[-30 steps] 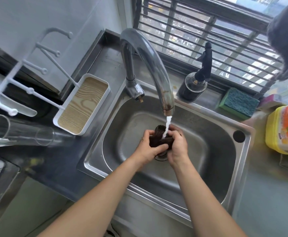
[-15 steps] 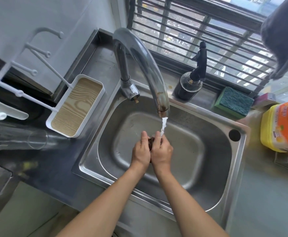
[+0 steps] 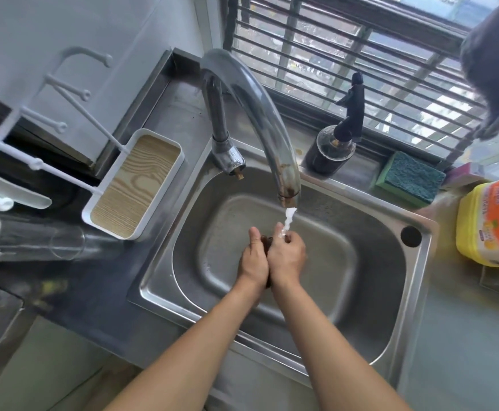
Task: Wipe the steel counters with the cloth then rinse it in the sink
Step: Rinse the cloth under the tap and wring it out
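A stainless steel sink (image 3: 414, 292) is set into a steel surface (image 3: 177, 114) under a barred window (image 3: 361, 54). The steel runs back to a raised lip along a pale wall on the left and to the window sill behind. A curved chrome faucet (image 3: 260, 114) arches over the basin, and a white stream of water (image 3: 288, 218) falls from its spout.

Both hands are pressed together over the middle of the basin, under the stream. The left hand (image 3: 252, 261) and the right hand (image 3: 287, 258) squeeze a dark brown cloth (image 3: 267, 241) between them, fingers curled round it; only a small wad of the cloth shows between the thumbs, with a sliver below the wrists. The water lands on the right hand's knuckles, just by the cloth.

On the sill behind the sink stands a dark pump bottle (image 3: 331, 149), and to its right lies a green scouring sponge (image 3: 411, 179). A yellow and orange detergent jug (image 3: 491, 223) stands at the right edge. Left of the sink, a white rack with a wood-grain tray (image 3: 135, 185) rests on the surface, pegs rising from it, and a clear glass (image 3: 34, 238) lies on its side near it. A dark grey cloth (image 3: 497, 54) hangs at the upper right corner.
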`<action>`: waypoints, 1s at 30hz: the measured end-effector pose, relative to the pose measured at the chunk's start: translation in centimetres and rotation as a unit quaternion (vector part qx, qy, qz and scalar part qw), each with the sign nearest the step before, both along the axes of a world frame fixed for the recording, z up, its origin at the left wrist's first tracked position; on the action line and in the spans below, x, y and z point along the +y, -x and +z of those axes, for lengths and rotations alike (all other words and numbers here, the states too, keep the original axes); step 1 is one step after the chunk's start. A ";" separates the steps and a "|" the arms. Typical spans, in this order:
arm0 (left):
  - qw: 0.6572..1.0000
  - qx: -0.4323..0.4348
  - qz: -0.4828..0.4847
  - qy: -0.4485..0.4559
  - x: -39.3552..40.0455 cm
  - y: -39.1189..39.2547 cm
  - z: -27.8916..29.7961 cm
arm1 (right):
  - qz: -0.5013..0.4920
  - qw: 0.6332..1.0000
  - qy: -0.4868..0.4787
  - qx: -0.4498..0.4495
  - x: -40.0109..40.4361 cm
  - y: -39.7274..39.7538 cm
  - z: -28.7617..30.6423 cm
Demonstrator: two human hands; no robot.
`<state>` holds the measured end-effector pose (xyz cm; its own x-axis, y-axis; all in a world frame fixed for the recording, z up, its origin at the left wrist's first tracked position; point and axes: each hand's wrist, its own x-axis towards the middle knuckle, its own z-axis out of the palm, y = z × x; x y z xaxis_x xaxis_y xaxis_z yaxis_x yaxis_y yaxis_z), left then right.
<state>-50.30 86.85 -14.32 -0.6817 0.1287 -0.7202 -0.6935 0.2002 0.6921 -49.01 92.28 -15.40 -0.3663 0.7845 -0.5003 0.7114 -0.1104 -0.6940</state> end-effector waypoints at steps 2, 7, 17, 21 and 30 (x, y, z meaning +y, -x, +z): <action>1.000 0.012 -0.004 -0.009 -0.6 0.1 0.2 | 0.006 1.000 0.019 -0.023 1.4 0.4 0.3; 0.996 0.040 -0.048 -0.064 -1.0 0.6 0.4 | -0.184 0.937 0.297 -0.006 3.1 0.6 1.0; 0.995 -0.040 -0.045 0.080 -0.4 0.4 -0.4 | 0.010 0.996 0.066 -0.060 0.2 -0.4 0.7; 0.992 0.014 -0.115 0.057 -0.3 1.5 0.6 | -0.102 0.968 0.227 -0.039 1.2 0.4 -0.4; 0.950 0.201 -0.164 0.172 -2.4 3.3 3.1 | -0.042 0.933 0.356 0.017 2.2 -1.2 2.4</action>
